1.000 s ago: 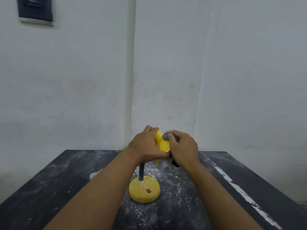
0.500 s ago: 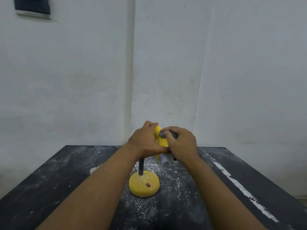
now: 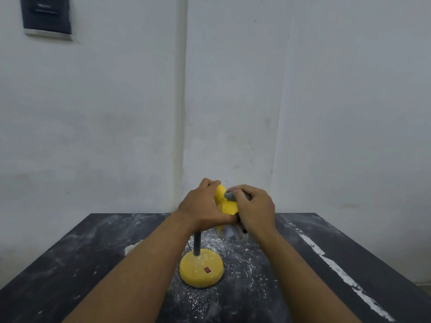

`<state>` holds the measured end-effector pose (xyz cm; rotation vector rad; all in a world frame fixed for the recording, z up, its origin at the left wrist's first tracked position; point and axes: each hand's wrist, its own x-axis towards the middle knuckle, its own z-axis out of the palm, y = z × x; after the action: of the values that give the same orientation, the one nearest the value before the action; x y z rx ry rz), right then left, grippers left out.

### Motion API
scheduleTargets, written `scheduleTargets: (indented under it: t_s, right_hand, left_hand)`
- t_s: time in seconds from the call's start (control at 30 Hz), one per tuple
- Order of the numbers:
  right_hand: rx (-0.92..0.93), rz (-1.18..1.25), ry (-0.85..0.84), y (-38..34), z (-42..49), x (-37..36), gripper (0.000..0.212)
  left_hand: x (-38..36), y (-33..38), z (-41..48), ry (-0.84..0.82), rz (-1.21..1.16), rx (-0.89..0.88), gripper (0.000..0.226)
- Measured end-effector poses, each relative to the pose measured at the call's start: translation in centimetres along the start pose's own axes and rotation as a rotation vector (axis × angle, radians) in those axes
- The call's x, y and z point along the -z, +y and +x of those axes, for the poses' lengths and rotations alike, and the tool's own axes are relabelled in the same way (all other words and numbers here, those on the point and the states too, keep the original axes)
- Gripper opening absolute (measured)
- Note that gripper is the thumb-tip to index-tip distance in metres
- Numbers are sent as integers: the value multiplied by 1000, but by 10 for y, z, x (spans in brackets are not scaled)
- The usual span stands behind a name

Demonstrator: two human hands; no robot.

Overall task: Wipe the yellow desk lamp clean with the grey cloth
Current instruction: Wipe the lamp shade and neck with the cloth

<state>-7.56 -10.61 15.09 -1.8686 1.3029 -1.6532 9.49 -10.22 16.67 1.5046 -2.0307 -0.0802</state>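
We held the lamp head (image 3: 227, 206) between both hands. Our left hand (image 3: 205, 206) curled round its left side to steady it, and our right hand (image 3: 255, 208) pinched the grey cloth (image 3: 229, 196) against its upper right. The head sat above the upright stem (image 3: 197, 243), whose powdered base (image 3: 201, 268) stood on the dark table (image 3: 93, 252), nearer us. Since the cloth lay on the right, we judged the next stroke should run leftward across the head.

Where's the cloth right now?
Head view, centre: the cloth is gripped by the right hand against the top of the lamp head, beside the left hand, above the table.
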Motion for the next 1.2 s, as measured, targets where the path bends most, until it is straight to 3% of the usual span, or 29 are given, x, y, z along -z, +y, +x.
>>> scheduleTargets:
  t_s: [0.13,0.2,0.37,0.5,0.57,0.63,0.7,0.83,0.93,1.0,1.1,1.2]
  right_hand:
    - [289,-173,-77,-4,-4,-3,23]
    - [219,-32,-64,0,-2,0,24]
    - [-175,191,12,13,6,3,23]
    - [75,128,-70,12,-1,8,27]
    - [161,164,-95,15,-3,8,26]
    - [48,288,-82,20,-1,8,27]
    - [-179,407,-46,22,2,10,31]
    - [-625,509,-81,32,2,10,29]
    - [-842,657,-63,40,-3,4,37]
    - [-889,755,4,39,-4,-1,42]
    - [-892,694,142,26,-11,-5,21]
    - [-682,560,340,10,-27,-16,32]
  left_hand:
    - [4,-3,0,-8,2,2,118]
    - [4,-1,-3,-5,9,-10,116]
    - [-1,2,-4,0,10,-4,129]
    - [-1,-2,-4,21,-6,-28,111]
    - [-2,-2,-5,27,-6,-25,115]
    - [-4,0,-6,23,0,-16,125]
    - [-6,1,-7,15,14,-16,131]
    - [-5,-3,-10,27,-6,-20,131]
    - [-9,-8,-14,39,-153,-1,125]
    - [-15,-10,-20,72,-284,22,121]
    - [-23,-14,-26,112,-308,21,120]
    - [-25,-15,-26,108,-315,22,123]
